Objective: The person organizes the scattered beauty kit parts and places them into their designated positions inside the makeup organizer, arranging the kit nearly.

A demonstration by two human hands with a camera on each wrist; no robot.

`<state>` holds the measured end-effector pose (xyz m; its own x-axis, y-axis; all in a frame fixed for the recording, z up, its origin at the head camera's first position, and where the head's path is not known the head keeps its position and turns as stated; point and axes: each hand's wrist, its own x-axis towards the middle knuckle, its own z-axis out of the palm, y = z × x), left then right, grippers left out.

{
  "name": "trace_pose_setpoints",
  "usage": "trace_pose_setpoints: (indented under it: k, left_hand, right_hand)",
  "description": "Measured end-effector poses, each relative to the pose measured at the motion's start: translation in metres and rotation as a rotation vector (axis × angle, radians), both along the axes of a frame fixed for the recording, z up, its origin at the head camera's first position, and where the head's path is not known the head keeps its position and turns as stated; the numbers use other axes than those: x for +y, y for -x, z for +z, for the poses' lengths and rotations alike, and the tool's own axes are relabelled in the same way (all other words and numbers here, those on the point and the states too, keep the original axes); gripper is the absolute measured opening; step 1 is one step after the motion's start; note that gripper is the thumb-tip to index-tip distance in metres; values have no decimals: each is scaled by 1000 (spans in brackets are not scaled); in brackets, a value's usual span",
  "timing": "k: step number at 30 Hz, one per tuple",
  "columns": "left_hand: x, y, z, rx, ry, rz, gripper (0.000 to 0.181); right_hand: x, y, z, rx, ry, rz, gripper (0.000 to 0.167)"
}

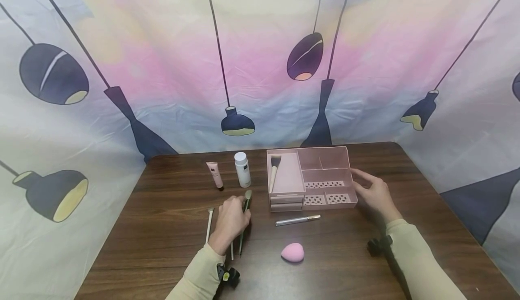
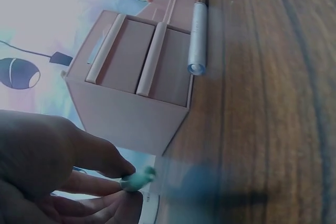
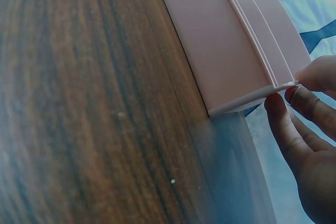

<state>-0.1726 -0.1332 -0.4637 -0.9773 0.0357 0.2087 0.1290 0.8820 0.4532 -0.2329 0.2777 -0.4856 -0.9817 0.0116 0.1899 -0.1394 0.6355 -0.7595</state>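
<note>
Left hand (image 1: 232, 217) pinches green brush (image 1: 248, 195); right hand (image 1: 375, 194), outstretched, touches organizer (image 1: 290, 173); sponge (image 1: 293, 252): head view only.

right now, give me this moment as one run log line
left hand: holds green brush | right hand: touches pink organizer | left tray: second brush | table: silver tube, pink sponge

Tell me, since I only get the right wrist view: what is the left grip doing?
Observer: The left grip holds a green brush.
Operator: Oh! And is anything inside the pink box?
Observer: Yes, the head view shows a pale-handled brush lying in its left section.
Operator: Does something lie in front of the box, too?
Observer: Yes, a slim silver tube lies on the table just before it.
</note>
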Motion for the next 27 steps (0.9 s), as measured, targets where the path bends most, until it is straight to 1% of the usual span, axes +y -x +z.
trace_pose_setpoints:
  k: [5, 11, 20, 23, 27]
  left_hand:
    - [2, 0, 4, 74, -13, -15, 31]
    - [4, 2, 8, 117, -50, -35, 29]
    - [13, 4, 22, 177, -94, -57, 28]
    - [16, 5, 27, 201, -95, -58, 27]
    - [20, 7, 34, 228, -102, -74, 26]
  right_hand:
    - [-1, -1, 2, 8, -5, -6, 43]
    - [-2, -1, 2, 8, -9, -6, 44]
    - [0, -1, 0, 23, -6, -3, 43]
    - [0, -1, -1, 32, -14, 0, 43]
    - [0, -1, -1, 37, -24, -2, 43]
